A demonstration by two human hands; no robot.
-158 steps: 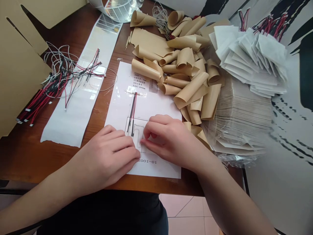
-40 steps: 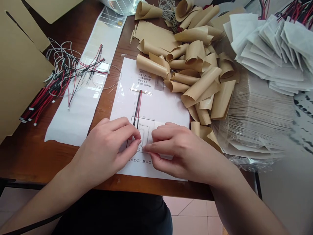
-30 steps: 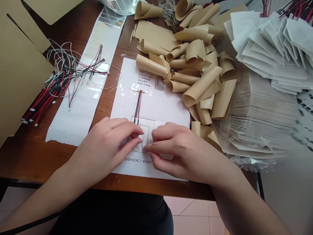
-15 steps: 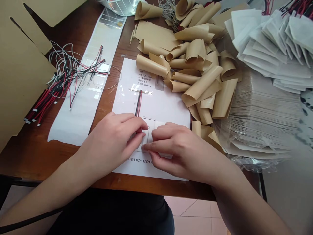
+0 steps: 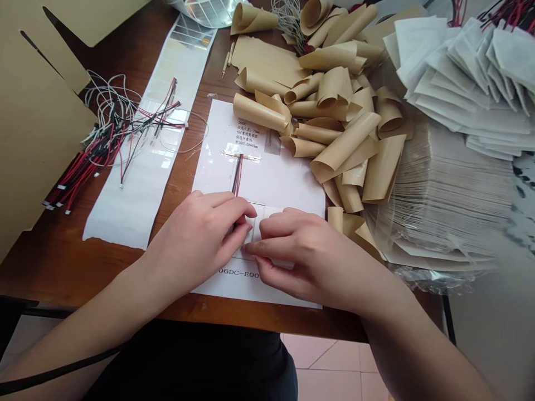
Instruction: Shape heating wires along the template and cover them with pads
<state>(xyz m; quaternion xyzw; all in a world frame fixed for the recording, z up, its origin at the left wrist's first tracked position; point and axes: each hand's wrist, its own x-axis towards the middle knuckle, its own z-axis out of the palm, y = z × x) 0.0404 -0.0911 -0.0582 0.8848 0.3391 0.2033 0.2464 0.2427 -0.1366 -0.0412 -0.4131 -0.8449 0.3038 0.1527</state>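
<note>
My left hand [image 5: 209,231] is bent over the lower part of a white printed sheet [image 5: 288,186], thumb and fingertips drawn together. Whatever lies between them is mostly hidden; a dark bit shows by the thumb. Close on its right is my right hand [image 5: 296,250], its fingers curled and the index fingertip pressed down on a drawn rectangle on the sheet. Anything under that fingertip is too small to make out. Black and red wires [image 5: 237,175] run down from a thin pale part taped across the sheet and pass behind my left hand.
Curled brown paper pieces [image 5: 271,113] pile along the sheet's upper right. Farther right stand a stack of thin sheets [image 5: 451,189] in plastic and white pouches [image 5: 463,72]. To the left, wire leads with connectors [image 5: 83,167] overlap a white strip [image 5: 121,223] beside a cardboard box [image 5: 37,128].
My left hand has shifted slightly to the right, its fingertips closer to my right hand. My right hand stays nearly in place.
</note>
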